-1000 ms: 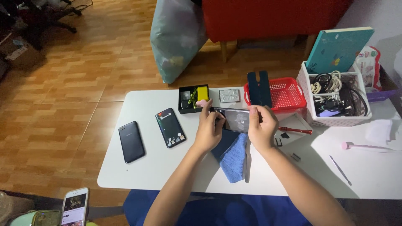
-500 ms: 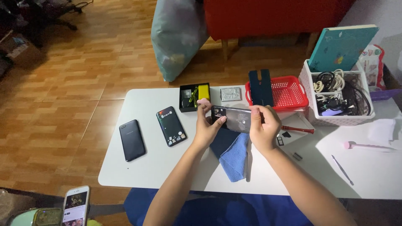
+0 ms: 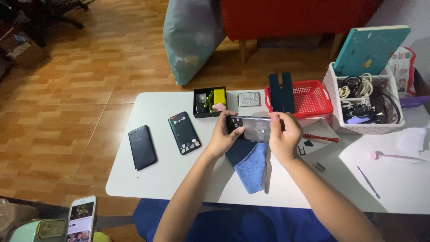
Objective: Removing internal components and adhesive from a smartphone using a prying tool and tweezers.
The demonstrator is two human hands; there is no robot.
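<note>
Both my hands hold one dark phone (image 3: 254, 128) sideways above the white table (image 3: 152, 179). My left hand (image 3: 224, 136) grips its left end, thumb on the glossy face. My right hand (image 3: 283, 134) grips the right end. Under the phone lies a blue cloth (image 3: 252, 166) on the table. Left of my hands lie two more phones: one with a lit screen (image 3: 184, 132) and a plain dark one (image 3: 142, 147).
A black tray of small parts (image 3: 209, 101), a silver plate (image 3: 248, 98), a red basket (image 3: 304, 96) with a dark phone case, a white basket of cables (image 3: 365, 101), a red-handled screwdriver (image 3: 320, 137), a pink tool (image 3: 394, 156) and a metal pick (image 3: 368, 181) sit around. Another phone (image 3: 81, 218) shows bottom left.
My hands and the held phone stay in about the same place over the cloth; the view has shifted slightly. Nothing was picked up or put down.
</note>
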